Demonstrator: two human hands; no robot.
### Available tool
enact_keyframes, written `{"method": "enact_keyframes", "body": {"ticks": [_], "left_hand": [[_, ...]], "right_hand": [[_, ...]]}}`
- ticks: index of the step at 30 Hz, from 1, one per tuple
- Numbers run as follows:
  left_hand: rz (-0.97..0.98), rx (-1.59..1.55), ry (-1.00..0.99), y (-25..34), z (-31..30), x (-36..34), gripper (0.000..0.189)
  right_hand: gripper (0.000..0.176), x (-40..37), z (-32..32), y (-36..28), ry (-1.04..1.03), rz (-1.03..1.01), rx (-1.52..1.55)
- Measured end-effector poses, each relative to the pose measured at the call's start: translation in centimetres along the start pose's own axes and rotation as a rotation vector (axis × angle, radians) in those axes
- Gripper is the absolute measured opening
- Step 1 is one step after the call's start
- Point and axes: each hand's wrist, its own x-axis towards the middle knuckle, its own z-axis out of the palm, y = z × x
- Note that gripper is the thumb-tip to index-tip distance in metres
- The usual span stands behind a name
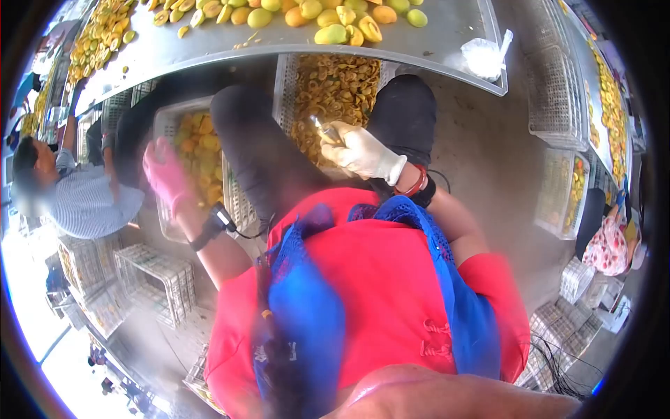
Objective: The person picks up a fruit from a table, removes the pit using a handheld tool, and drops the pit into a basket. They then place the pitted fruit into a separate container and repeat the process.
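Observation:
My left hand (166, 174), in a pink glove and blurred, is over the left side of a white crate (162, 126) of halved orange and yellow fruit (202, 150). Its fingers look stretched out, and nothing shows in them. A white glove covers my right hand (359, 150), which is closed around a small tool (329, 133) with a yellowish-brown handle and a short metal tip pointing up and left. Under that tool, between my knees, stands another crate (285, 94) full of brownish fruit pieces (335, 87).
Whole and cut fruit (307, 14) lies on a metal table (209, 43) ahead, with a clear plastic bag (483, 57) at its right corner. A person (91, 199) in a striped top is at the left. Stacked crates (555, 98) stand at the right, near another fruit-covered table.

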Motion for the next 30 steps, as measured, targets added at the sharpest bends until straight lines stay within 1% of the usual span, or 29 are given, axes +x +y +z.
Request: {"method": "enact_keyframes", "body": {"ticks": [2,3,4,5,6,7,8,10,11,12,13,16,19,20,23,24,27,28,30], "left_hand": [[0.207,-0.238,-0.049,4.4,2.4,0.9,0.051],[0.266,-0.451,-0.169,6.5,4.2,1.7,0.047],[0.071,-0.595,-0.353,12.4,3.0,0.1,0.048],[0.248,-0.525,-0.362,13.4,6.1,1.4,0.049],[0.472,-0.359,-0.39,14.7,9.1,2.9,0.052],[0.432,-0.469,-0.49,17.8,9.9,2.5,0.053],[0.563,-0.401,-0.471,19.0,13.4,3.8,0.056],[0.635,-0.157,-0.553,22.6,18.3,5.4,0.065],[0.61,-0.085,-0.609,24.2,19.8,5.6,0.066],[0.585,-0.01,-0.662,25.9,20.9,5.7,0.067],[0.558,0.066,-0.714,26.9,21.8,5.9,0.067],[0.626,0.186,-0.583,27.4,24.1,5.3,0.083],[0.599,0.211,-0.603,27.3,24.7,6.0,0.084],[0.623,0.231,-0.598,27.1,24.6,6.0,0.079],[0.497,-0.179,-0.847,24.7,25.0,7.6,0.075],[0.417,-0.349,-0.952,24.3,22.9,7.2,0.064],[0.068,-1.244,-1.168,23.0,17.8,4.4,0.059],[0.048,-1.314,-1.204,22.7,16.0,3.5,0.059],[0.005,-1.458,-1.279,22.7,12.7,1.1,0.06]], "right_hand": [[0.02,0.0,-0.1,-0.2,0.02,0.006,-0.081],[0.022,0.0,-0.3,-0.3,0.029,0.009,-0.121],[0.027,0.9,-0.3,2.0,0.094,-0.137,-0.24],[0.027,1.0,-0.4,2.4,0.116,-0.171,-0.255],[0.027,1.0,-0.5,2.7,0.138,-0.203,-0.271],[0.027,1.0,-0.5,2.7,0.159,-0.236,-0.288],[0.028,0.5,-0.5,1.7,0.139,-0.147,-0.198],[0.027,0.3,-0.8,1.7,0.141,-0.123,-0.187],[0.027,0.3,-1.0,1.8,0.14,-0.111,-0.182],[0.028,0.4,-1.3,2.2,0.147,-0.144,-0.208],[0.029,0.4,-1.6,2.4,0.152,-0.123,-0.2],[0.03,0.5,-2.5,2.6,0.177,-0.073,-0.215],[0.031,0.8,-2.7,2.8,0.205,-0.056,-0.175],[0.031,0.8,-2.6,2.8,0.199,-0.04,-0.187],[0.032,1.1,-2.9,2.3,0.203,-0.037,-0.215],[0.031,1.0,-2.9,2.1,0.214,-0.055,-0.214],[0.03,0.8,-2.8,1.3,0.271,-0.141,-0.185],[0.03,0.9,-2.8,0.9,0.292,-0.178,-0.177],[0.03,1.1,-2.7,0.3,0.36,-0.313,-0.207]]}}
